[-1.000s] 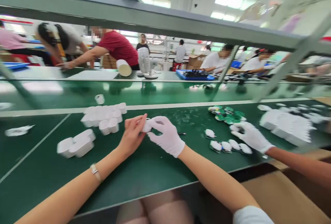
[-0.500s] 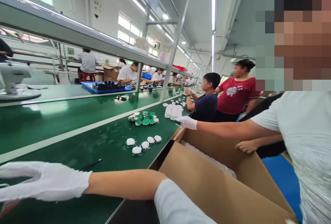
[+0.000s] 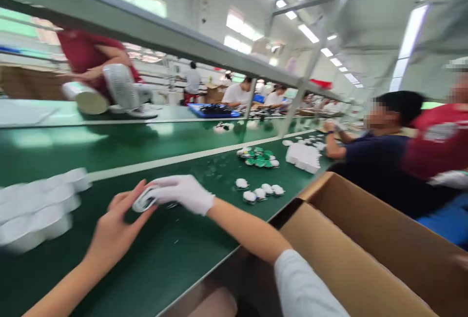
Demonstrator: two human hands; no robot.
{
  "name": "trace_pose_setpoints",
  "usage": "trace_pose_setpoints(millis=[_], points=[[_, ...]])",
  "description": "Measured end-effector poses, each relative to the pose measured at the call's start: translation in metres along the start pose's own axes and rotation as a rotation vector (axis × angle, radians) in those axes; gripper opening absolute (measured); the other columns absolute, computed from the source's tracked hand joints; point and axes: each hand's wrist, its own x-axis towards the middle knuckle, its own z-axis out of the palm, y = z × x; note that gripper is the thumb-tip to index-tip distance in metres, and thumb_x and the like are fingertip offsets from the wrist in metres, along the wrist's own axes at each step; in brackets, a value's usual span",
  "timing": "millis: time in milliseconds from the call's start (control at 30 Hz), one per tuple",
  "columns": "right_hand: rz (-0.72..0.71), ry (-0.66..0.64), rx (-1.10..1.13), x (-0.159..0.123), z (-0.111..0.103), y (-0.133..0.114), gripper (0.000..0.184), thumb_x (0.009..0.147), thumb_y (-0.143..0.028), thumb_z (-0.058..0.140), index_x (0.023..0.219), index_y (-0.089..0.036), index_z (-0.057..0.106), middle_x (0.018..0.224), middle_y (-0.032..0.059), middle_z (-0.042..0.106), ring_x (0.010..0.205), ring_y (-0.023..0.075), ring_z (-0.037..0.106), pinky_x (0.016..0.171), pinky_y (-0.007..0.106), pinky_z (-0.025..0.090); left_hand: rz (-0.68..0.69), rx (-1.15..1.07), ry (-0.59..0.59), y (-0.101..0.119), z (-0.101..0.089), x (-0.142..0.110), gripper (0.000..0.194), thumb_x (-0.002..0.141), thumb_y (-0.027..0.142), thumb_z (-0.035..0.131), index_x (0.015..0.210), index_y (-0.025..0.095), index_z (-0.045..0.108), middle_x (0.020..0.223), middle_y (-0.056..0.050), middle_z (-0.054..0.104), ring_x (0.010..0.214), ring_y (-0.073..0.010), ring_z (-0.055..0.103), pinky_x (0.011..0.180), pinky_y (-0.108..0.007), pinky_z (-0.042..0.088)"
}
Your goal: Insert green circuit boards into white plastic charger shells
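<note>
Over the green work surface (image 3: 204,229), my two hands meet at a small white round part (image 3: 144,200) whose open side shows a dark inside. My bare left hand (image 3: 116,224) pinches it between thumb and fingers from the left. From the right, the fingers of my white-gloved right hand (image 3: 185,193) close on the same part's edge. Exactly what is inside the part is blurred. A small dark item (image 3: 171,205) lies under my right hand, mostly hidden. Grouped white round-edged housings (image 3: 40,207) stand left of my left hand.
Several white domed pieces on small boards (image 3: 259,193) lie to the right, with piled green circuit boards (image 3: 260,157) behind them. More white housings (image 3: 302,156) stand beyond. An open cardboard box (image 3: 343,253) adjoins the table edge. A co-worker in dark blue (image 3: 376,156) sits farther along.
The view has swung left, bringing the left-side housings and my left hand into view. My right hand, earlier at the left edge with fingers spread, now meets my left hand at the round part.
</note>
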Motion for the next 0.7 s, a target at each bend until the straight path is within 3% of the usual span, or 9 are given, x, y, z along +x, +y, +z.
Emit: trace_pose_setpoints(millis=[100, 167, 400, 533, 600, 700], points=[[-0.040, 0.159, 0.067, -0.009, 0.008, -0.002, 0.043, 0.062, -0.037, 0.079, 0.100, -0.019, 0.070, 0.097, 0.0034, 0.071, 0.096, 0.0197, 0.065, 0.092, 0.036, 0.049, -0.039, -0.109, 0.046, 0.014, -0.002, 0.003, 0.039, 0.082, 0.035, 0.064, 0.120, 0.029, 0.059, 0.114, -0.003, 0.062, 0.104, -0.0222, 0.060, 0.091, -0.039, 0.052], [-0.068, 0.216, 0.070, -0.007, 0.011, 0.001, 0.042, 0.061, -0.035, 0.079, 0.100, -0.019, 0.070, 0.096, 0.0038, 0.072, 0.094, 0.0204, 0.066, 0.093, 0.038, 0.049, -0.029, -0.189, 0.078, 0.016, -0.004, 0.006, 0.030, 0.082, 0.031, 0.066, 0.111, 0.024, 0.064, 0.112, -0.005, 0.063, 0.103, -0.0205, 0.060, 0.090, -0.036, 0.052], [-0.091, 0.166, -0.098, -0.011, 0.013, 0.002, 0.036, 0.076, -0.041, 0.067, 0.105, -0.020, 0.069, 0.106, 0.0069, 0.069, 0.100, 0.0232, 0.063, 0.090, 0.041, 0.051, -0.100, -0.312, 0.059, 0.019, -0.006, 0.006, 0.031, 0.080, 0.031, 0.069, 0.109, 0.021, 0.066, 0.101, -0.007, 0.060, 0.094, -0.0188, 0.060, 0.078, -0.031, 0.055], [-0.404, 0.269, -0.494, -0.011, 0.002, 0.002, 0.038, 0.076, -0.036, 0.069, 0.113, -0.027, 0.066, 0.123, 0.0055, 0.061, 0.112, 0.0242, 0.057, 0.095, 0.041, 0.050, -0.200, -0.405, 0.051, 0.016, -0.005, 0.007, 0.032, 0.076, 0.032, 0.072, 0.107, 0.022, 0.068, 0.102, -0.006, 0.059, 0.097, -0.0192, 0.059, 0.081, -0.032, 0.055], [-0.538, 0.175, -0.623, -0.009, 0.000, 0.002, 0.035, 0.077, -0.029, 0.067, 0.112, -0.031, 0.067, 0.129, 0.0021, 0.057, 0.118, 0.0229, 0.054, 0.102, 0.041, 0.045, -0.249, -0.449, 0.024, 0.014, -0.006, 0.008, 0.032, 0.076, 0.033, 0.073, 0.106, 0.022, 0.068, 0.105, -0.006, 0.060, 0.100, -0.0201, 0.058, 0.083, -0.033, 0.055], [-0.446, 0.022, -0.578, -0.005, 0.000, 0.001, 0.025, 0.076, -0.027, 0.068, 0.100, -0.032, 0.072, 0.121, 0.0008, 0.061, 0.100, 0.0203, 0.063, 0.091, 0.038, 0.052, -0.351, -0.544, -0.058, 0.008, -0.007, 0.010, 0.053, 0.072, 0.040, 0.075, 0.118, 0.018, 0.062, 0.101, -0.008, 0.063, 0.097, -0.0221, 0.060, 0.080, -0.036, 0.055]])
